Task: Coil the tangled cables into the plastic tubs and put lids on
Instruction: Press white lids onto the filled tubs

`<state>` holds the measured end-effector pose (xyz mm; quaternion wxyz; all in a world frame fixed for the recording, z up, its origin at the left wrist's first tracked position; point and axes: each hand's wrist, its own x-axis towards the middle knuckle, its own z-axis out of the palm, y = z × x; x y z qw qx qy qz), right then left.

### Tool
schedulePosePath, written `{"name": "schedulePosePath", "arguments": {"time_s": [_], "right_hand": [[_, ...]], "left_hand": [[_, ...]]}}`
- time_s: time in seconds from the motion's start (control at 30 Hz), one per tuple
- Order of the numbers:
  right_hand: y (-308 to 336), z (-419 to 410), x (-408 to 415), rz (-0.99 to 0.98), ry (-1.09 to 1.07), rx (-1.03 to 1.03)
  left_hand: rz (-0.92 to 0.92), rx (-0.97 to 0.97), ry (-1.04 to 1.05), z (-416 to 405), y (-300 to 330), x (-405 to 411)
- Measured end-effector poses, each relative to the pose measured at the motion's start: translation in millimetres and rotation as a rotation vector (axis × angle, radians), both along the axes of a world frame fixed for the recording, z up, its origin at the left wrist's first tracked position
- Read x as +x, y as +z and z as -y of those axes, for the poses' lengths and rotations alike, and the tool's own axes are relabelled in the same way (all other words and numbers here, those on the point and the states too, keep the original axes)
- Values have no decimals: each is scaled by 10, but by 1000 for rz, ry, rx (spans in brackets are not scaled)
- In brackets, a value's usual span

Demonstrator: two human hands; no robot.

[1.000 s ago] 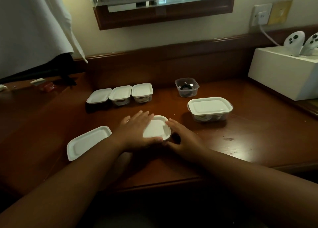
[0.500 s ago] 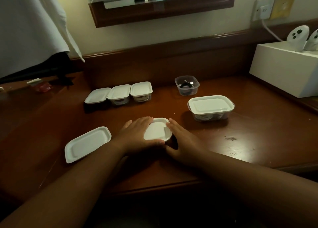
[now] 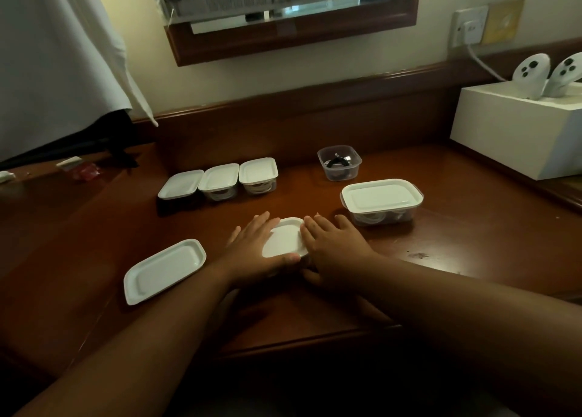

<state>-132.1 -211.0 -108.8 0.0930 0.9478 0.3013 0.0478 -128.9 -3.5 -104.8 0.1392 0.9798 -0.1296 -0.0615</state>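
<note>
2 hands, left hand (image 3: 252, 252) and right hand (image 3: 337, 246), press straight fingers on small lid (image 3: 285, 238) edges.

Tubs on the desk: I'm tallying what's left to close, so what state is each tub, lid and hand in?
Small tub under the hands: lid on, being pressed.
Left hand: flat on that lid.
Right hand: fingers straight on the lid's edge.
Large tub: lidded, cables inside.
Three tubs in a row: lidded.
Small clear tub: no lid, cable inside.
Loose large lid: lying on the desk, unused.
</note>
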Motion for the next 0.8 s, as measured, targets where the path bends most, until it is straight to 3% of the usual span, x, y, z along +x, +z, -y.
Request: {"name": "schedulePosePath", "arguments": {"time_s": [0.1, 0.23, 0.43, 0.57, 0.8], "right_hand": [[53, 8, 94, 13, 39, -93], [187, -7, 242, 35, 92, -216], [324, 55, 512, -21, 120, -275], [281, 141, 702, -93, 36, -182], [404, 226, 1244, -212, -204, 225]], "left_hand": [[-70, -79, -69, -46, 62, -90], [-159, -35, -192, -185, 173, -164], [153, 255, -376, -198, 195, -100], [250, 246, -335, -83, 132, 106], [331, 274, -244, 175, 127, 890]]}}
